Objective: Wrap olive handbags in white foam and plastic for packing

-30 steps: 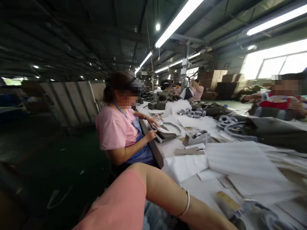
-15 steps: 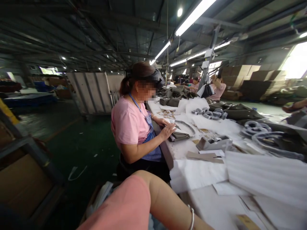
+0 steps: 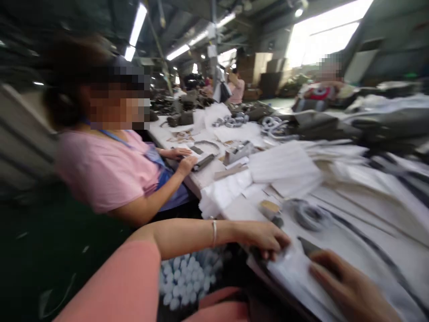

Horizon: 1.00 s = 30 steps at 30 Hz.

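Note:
At the table's near edge, my left hand has its fingers curled down on the upper edge of a thin white sheet. My right hand grips the same sheet from the right, its thumb lying along it. A dark grey flat piece shows just beyond the right fingers; whether they touch it is blurred. Behind my hands lies a grey coiled strap or tube. Close to my left wrist is a small tan block.
A co-worker in a pink shirt sits at my left, both hands on a dark piece. White foam sheets and dark grey material cover the table. Below my left forearm are several pale round objects.
My view has swung right and down, bringing both hands and the white sheet into sight. The co-worker now appears farther left, hands still on the piece at the table.

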### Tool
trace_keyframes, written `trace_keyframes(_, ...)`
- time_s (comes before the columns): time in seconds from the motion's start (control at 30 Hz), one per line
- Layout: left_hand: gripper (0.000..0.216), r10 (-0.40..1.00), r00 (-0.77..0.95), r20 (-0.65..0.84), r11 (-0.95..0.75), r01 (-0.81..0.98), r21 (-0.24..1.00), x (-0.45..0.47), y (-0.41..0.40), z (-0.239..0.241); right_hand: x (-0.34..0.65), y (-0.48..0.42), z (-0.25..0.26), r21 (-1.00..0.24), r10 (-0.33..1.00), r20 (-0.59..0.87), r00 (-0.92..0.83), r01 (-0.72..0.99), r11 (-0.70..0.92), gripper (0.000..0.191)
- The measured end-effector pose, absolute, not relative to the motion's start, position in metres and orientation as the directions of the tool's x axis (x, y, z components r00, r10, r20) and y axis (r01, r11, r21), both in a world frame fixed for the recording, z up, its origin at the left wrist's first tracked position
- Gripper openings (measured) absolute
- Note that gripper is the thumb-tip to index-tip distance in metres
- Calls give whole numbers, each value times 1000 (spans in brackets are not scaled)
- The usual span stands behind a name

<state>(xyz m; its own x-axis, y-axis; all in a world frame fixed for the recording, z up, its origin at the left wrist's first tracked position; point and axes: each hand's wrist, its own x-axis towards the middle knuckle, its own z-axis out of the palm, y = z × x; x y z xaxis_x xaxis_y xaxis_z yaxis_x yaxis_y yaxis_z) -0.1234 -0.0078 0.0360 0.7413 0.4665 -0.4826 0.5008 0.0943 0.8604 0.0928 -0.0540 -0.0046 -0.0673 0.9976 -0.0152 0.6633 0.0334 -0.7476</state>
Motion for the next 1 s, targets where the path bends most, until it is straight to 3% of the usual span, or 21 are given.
trace_keyframes(0.03, 20, 531, 696, -483, 71, 532, 844, -123, -7, 38, 95, -63, -3, -771, 985, -93, -143, 637, 20, 11)
trace_keyframes(0.23, 30, 736, 573, -361, -26, 556, 830, -119, -5, 31, 82, -67, 7, -810, 991, -88, -101, 587, -12, 10)
trace_keyframes(0.47, 16, 651, 585, -483, -42, 664, 747, -111, -2, 37, 73, -71, 13, -754, 993, -13, -115, 653, 65, 5)
trace_keyframes(0.67, 11, 649, 560, -516, -35, 699, 714, -112, 3, 29, 82, -63, 28, -673, 971, -95, -220, 733, 100, 11)
trace_keyframes(0.87, 1, 642, 597, -481, -92, 683, 725, -114, 5, 28, 102, -72, 24, -760, 970, 49, -237, 622, 190, 23)
trace_keyframes(1.0, 5, 653, 575, -493, -1, 652, 759, -119, 4, 21, 109, -78, 19, -756, 959, 77, -271, 612, 234, 23)
